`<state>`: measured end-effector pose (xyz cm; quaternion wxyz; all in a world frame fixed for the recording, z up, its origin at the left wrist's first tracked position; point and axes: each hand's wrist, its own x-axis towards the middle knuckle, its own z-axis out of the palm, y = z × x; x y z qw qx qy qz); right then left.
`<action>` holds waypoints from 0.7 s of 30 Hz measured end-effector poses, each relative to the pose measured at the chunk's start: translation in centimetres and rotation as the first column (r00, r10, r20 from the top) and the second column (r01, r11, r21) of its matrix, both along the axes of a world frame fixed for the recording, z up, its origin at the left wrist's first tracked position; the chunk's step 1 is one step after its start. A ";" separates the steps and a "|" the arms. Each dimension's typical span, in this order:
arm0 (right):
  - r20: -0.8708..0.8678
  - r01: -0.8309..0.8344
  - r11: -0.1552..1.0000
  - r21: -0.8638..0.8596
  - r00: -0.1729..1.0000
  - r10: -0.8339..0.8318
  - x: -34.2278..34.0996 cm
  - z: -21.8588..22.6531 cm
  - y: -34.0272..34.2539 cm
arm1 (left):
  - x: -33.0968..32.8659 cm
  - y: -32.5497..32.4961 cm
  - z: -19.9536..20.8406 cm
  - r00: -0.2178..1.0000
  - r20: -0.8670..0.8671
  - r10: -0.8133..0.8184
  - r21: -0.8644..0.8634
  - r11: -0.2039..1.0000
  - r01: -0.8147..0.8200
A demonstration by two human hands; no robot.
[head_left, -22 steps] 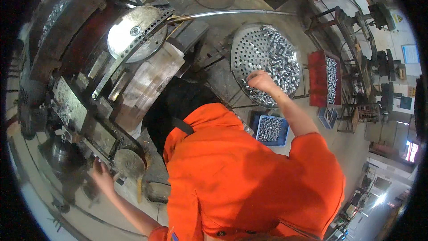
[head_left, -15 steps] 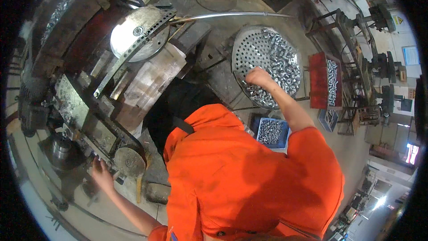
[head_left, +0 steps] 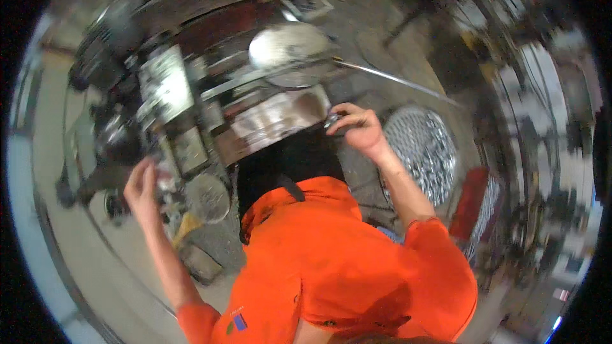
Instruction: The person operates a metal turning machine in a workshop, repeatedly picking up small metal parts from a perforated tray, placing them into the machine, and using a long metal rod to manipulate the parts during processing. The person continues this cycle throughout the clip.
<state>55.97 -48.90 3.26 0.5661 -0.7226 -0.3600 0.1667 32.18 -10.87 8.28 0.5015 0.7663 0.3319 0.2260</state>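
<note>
My right hand is over the near edge of the bench, thumb and fingers closed on a small shiny metal piece, perhaps a nut; blur hides its exact shape. To its right stands the round perforated tray, heaped on one side with similar silvery pieces. My left hand is raised at the left, beside the machine, fingers loosely apart and somewhat smeared, with nothing visible in them. Nearest to it are the machine's metal block and a round grey disc.
A long lever bar reaches right from the machine's pale round plate. A worn board lies in front of me. At the right is a red bin of metal parts. A small tray stands at the back.
My right hand has come left from the perforated tray to the bench edge, a small metal piece now showing in its fingers. My left hand has lifted slightly. The whole view has turned left.
</note>
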 end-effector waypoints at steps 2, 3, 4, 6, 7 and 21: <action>0.057 -0.162 0.982 0.098 0.986 0.157 -1.4 2.0 6.5 | 2.7 -3.5 1.9 0.990 -0.013 -0.142 -0.190 0.972 0.137; 0.154 -0.254 0.960 0.118 0.960 0.235 -2.3 3.4 9.5 | 3.2 -3.9 1.2 0.954 0.056 -0.294 -0.264 0.917 0.298; 0.249 -0.333 0.933 0.133 0.923 0.294 -3.2 4.5 12.1 | 4.1 -5.0 1.1 0.912 0.156 -0.380 -0.354 0.840 0.411; 0.379 -0.425 0.885 0.189 0.863 0.334 -5.1 5.4 15.8 | 4.3 -6.7 0.9 0.833 0.373 -0.408 -0.511 0.659 0.551; 0.398 -0.437 0.881 0.181 0.852 0.340 -5.8 5.9 17.0 | 4.2 -7.1 0.0 0.816 0.459 -0.352 -0.578 0.579 0.575; 0.658 -0.649 0.736 -0.192 0.471 0.587 -7.8 10.5 24.7 | -1.2 -1.3 4.5 0.926 -0.060 -0.372 -0.146 0.921 0.360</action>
